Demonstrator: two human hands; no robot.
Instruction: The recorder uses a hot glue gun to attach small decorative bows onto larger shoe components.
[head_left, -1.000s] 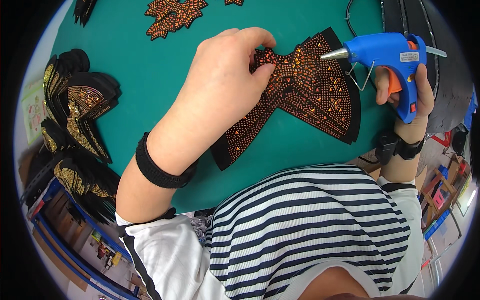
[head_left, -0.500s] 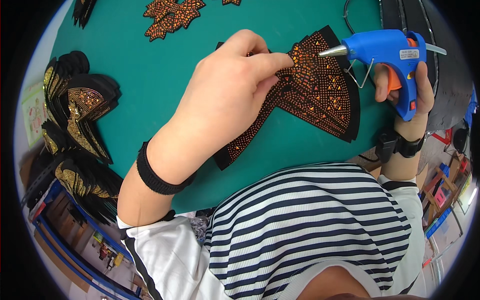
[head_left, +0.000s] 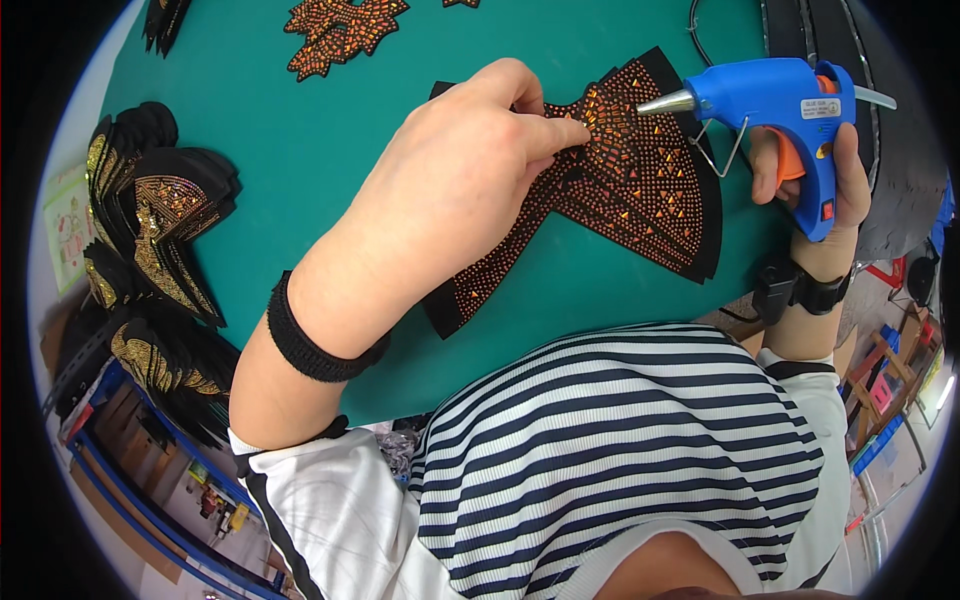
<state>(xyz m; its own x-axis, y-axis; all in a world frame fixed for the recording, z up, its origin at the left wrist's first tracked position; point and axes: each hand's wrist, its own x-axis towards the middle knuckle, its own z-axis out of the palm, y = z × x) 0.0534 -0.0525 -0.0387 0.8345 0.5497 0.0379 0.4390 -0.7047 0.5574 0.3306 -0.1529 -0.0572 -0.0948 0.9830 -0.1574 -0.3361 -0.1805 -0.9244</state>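
A black bow (head_left: 645, 200) covered with orange and copper rhinestones lies on the table. My left hand (head_left: 465, 165) is closed over its middle, index fingertip pressed on the studded centre; the palm hides part of the left wing, and the other fingertips are partly out of sight. In my right hand (head_left: 850, 195) is a blue glue gun (head_left: 755, 90) with an orange trigger. Its metal nozzle points left, just over the bow's right wing and close to the centre. A pale glue stick (head_left: 877, 97) juts from the gun's back.
Stacks of black pieces with gold stones (head_left: 185, 195) line the table's left edge. Orange-studded jagged pieces (head_left: 345, 35) lie at the far side of the green table (head_left: 300, 200). A black cord (head_left: 693, 35) runs near black sheeting (head_left: 905, 170) at the right.
My left hand and forearm have shifted very slightly, with the index fingertip still at the bow's centre. The bow has moved a touch; the glue gun stays almost in place.
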